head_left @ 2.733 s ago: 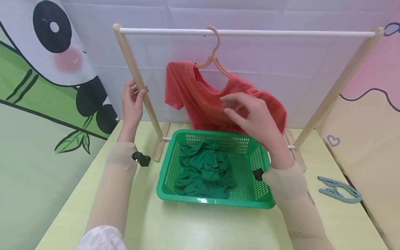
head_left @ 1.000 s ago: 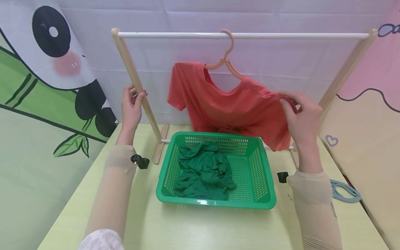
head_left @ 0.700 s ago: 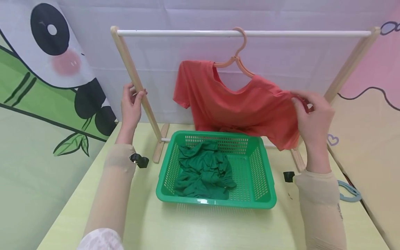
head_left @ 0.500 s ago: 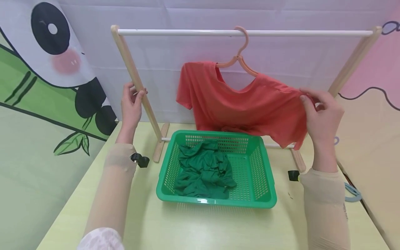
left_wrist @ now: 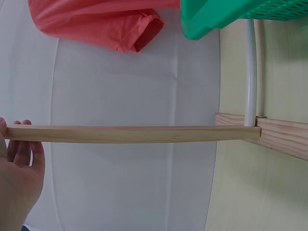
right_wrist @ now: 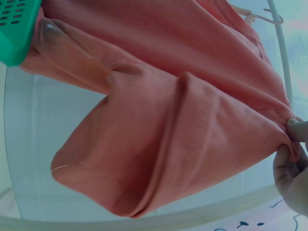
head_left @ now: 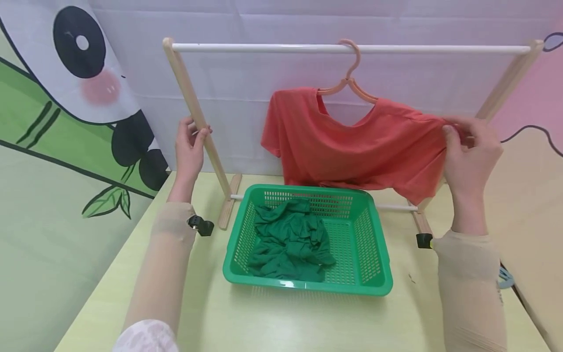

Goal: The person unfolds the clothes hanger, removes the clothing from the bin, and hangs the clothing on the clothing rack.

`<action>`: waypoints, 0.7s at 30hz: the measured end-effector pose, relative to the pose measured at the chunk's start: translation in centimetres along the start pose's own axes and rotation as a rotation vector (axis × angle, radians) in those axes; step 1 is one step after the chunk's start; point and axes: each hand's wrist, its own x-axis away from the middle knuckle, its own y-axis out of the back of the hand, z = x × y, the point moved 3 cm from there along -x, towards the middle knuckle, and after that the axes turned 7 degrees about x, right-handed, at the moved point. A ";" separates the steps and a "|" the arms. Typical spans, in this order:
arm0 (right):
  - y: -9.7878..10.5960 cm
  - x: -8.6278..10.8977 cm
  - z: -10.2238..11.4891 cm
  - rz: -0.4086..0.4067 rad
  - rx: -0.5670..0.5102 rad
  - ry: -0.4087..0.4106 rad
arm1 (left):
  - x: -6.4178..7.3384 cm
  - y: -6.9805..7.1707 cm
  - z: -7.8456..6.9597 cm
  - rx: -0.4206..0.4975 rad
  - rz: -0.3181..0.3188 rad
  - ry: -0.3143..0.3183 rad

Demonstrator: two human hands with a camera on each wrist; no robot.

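Observation:
A red T-shirt hangs on a peach-coloured hanger, its hook over the white rod of a clothes rack. My right hand pinches the shirt at its right-hand sleeve between thumb and fingers, stretching the cloth sideways. In the right wrist view the sleeve droops in a fold below those fingertips. My left hand holds the rack's wooden left post, thumb in front and fingers behind. The left wrist view shows the same hand around the post's end.
A green basket with crumpled dark green cloth stands on the table under the shirt, whose hem falls behind its back rim. A grey-blue folding hanger lies at the right table edge, mostly hidden by the right forearm.
My right hand has moved right, taken hold of the sleeve and drawn the shirt rightward; the hanger has slid right along the rod. My left hand stays on the post.

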 end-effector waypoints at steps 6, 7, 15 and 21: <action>1.2 -0.6 -2.0 -0.016 0.007 -0.097 | 0.1 -0.2 -0.1 -0.001 -0.005 -0.001; 1.5 -0.7 -2.3 -0.020 0.004 -0.112 | 0.1 -0.1 -0.1 0.000 -0.005 -0.002; 3.2 -1.2 -4.6 -0.070 -0.020 -0.160 | 0.1 0.0 0.3 0.003 -0.002 0.009; 4.1 -1.9 -5.8 -0.115 0.001 -0.154 | 0.0 -0.1 0.1 0.007 -0.019 0.002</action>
